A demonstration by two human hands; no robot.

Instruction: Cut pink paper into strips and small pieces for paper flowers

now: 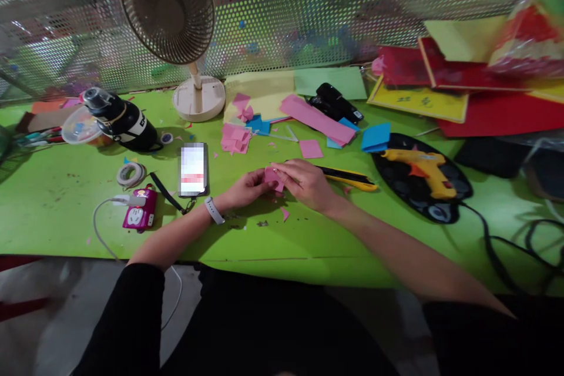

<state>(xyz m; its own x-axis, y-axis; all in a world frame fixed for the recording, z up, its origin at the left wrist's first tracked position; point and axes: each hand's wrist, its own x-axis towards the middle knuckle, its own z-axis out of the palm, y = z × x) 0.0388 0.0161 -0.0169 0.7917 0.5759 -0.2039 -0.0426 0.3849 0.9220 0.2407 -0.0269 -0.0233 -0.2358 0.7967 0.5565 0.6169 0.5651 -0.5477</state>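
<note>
A small piece of pink paper is pinched between my two hands above the green table. My left hand, with a pale watch band on its wrist, grips the paper from the left. From the right, my right hand closes its fingers on the same piece and partly covers it. Beside the right hand lies a yellow utility knife. A pink scrap rests just below the hands. Farther back are a pink square, a pile of cut pink pieces and a pink strip.
On the left stand a fan, a phone, a black bottle, a tape roll and a purple power adapter. At right, a yellow glue gun lies on a black tray, its cord trailing. A black stapler-like object sits behind.
</note>
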